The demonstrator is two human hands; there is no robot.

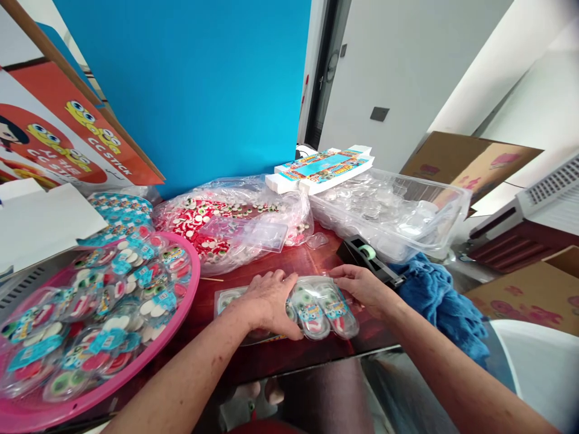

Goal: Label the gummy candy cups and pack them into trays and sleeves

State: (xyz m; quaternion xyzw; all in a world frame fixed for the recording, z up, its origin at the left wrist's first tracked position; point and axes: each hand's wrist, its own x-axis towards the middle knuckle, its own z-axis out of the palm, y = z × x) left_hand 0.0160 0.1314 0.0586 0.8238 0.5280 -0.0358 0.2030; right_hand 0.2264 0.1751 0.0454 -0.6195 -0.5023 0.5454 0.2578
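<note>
A row of clear oval candy packs [319,308] with blue labels lies on the dark red table [280,352] in front of me. My left hand [266,301] lies on top of the row's left part, fingers curled down over the packs. At the row's right end my right hand [362,286] grips the outer pack, fingers bent around its far edge. Both hands touch the packs.
A pink tray [181,319] full of the same packs sits at left. Behind lie a plastic bag of red and white candies [226,223], a clear bin of empty shells [398,217] with a printed box [323,169], a black tape dispenser [368,256] and a blue cloth [434,295].
</note>
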